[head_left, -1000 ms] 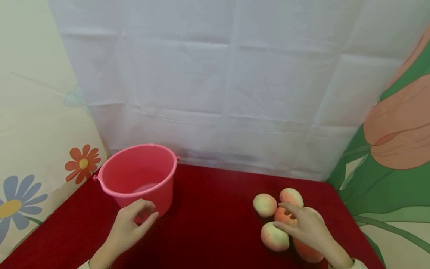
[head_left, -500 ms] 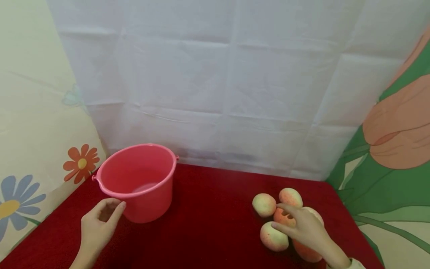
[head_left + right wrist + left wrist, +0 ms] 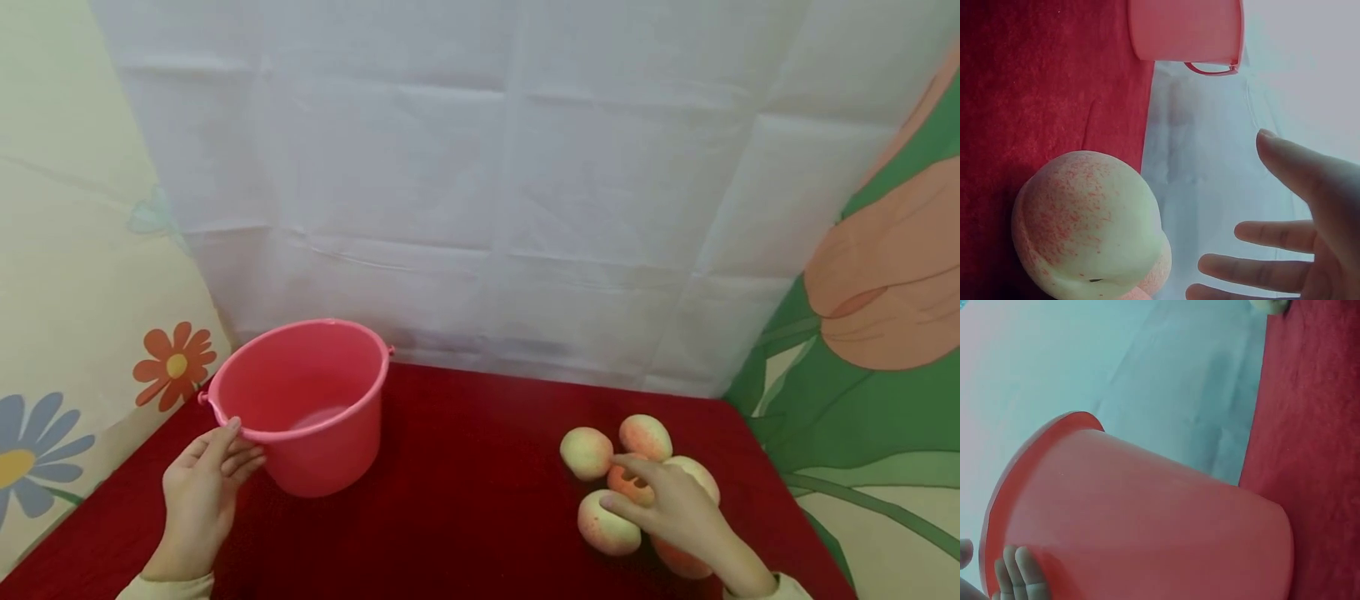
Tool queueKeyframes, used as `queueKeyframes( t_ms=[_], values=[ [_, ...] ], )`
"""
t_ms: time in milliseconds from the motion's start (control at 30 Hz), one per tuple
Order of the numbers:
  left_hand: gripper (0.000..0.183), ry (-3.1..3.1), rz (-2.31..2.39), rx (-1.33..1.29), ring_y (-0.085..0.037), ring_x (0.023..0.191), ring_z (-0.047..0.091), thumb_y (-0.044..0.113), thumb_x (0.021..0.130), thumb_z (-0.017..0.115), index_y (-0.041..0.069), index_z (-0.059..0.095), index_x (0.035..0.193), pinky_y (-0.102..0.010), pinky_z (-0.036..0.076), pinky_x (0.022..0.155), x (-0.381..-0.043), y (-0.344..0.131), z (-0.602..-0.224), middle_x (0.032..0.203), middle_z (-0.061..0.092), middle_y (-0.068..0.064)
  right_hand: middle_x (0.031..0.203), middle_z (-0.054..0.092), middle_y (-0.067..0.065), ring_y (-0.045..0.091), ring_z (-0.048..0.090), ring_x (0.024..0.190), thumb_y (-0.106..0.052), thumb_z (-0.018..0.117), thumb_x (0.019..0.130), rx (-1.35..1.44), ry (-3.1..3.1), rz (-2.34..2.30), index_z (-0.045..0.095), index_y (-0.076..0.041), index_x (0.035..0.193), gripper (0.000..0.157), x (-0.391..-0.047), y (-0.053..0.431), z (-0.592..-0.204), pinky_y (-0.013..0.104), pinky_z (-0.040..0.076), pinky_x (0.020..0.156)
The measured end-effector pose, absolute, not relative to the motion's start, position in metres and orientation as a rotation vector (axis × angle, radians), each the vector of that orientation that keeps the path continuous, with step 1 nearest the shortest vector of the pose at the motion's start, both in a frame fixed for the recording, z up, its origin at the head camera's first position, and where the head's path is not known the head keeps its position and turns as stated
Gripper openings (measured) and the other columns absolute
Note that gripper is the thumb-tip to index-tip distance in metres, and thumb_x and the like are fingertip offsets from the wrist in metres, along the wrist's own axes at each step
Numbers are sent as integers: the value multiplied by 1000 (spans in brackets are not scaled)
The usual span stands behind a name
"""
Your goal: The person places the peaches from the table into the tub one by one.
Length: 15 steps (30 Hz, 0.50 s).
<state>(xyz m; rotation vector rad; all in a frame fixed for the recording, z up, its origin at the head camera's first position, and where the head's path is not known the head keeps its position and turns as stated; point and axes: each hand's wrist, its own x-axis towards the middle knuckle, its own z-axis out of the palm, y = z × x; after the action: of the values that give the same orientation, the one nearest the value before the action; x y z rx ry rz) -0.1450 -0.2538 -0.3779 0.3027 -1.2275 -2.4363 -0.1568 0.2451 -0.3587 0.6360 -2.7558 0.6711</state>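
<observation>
A pink bucket (image 3: 330, 454) stands on the left of the red cloth. In the head view, my left hand (image 3: 197, 496) is at its near-left rim, with the thumb over the edge. The left wrist view has the fingers (image 3: 1021, 572) against the bucket's outer wall and the thumb across the rim from them. My right hand (image 3: 678, 510) is over a cluster of several peaches at the right, hiding parts of some. Its thumb overlaps the front peach (image 3: 609, 525). In the right wrist view its fingers are spread, apart from the large peach (image 3: 1088, 219).
The red cloth (image 3: 465, 492) stretches between bucket and peaches. Behind rises a creased white sheet (image 3: 480, 192). Flower-printed walls flank the left (image 3: 67, 275) and right (image 3: 870, 442). A pink handle (image 3: 1210, 72) hangs on the bucket's side.
My left hand has moved left from in front of the bucket to its near-left rim, and its thumb now overlaps the edge. The right hand and peaches have stayed about the same.
</observation>
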Motion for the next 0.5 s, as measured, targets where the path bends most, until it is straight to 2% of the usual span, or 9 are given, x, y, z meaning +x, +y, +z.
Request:
queueKeyframes(
  t_ms=[167, 333, 500],
  values=[
    [8, -1187, -2448, 361, -17, 59, 65, 12, 83, 65, 5, 63, 84, -30, 55, 58, -144, -247, -364, 71, 67, -7, 79, 65, -5, 9, 61, 67, -36, 72, 76, 652, -2759, 663, 65, -7, 103, 40, -156, 247, -360, 22, 48, 56],
    [4, -1167, -2536, 428, -16, 59, 65, 11, 82, 66, 8, 64, 80, -29, 55, 59, -147, -250, -359, 69, 67, -6, 66, 59, -15, 6, 59, 63, -37, 70, 78, 682, -2758, 664, 64, -6, 104, 41, -155, 250, -360, 21, 46, 53],
    [12, -1087, -2587, 389, -15, 55, 63, 5, 85, 62, 6, 65, 74, -26, 54, 57, -147, -249, -360, 62, 64, -6, 61, 54, -20, 5, 58, 63, -38, 69, 79, 687, -2773, 678, 63, -5, 105, 42, -155, 251, -361, 20, 45, 52]
  ],
)
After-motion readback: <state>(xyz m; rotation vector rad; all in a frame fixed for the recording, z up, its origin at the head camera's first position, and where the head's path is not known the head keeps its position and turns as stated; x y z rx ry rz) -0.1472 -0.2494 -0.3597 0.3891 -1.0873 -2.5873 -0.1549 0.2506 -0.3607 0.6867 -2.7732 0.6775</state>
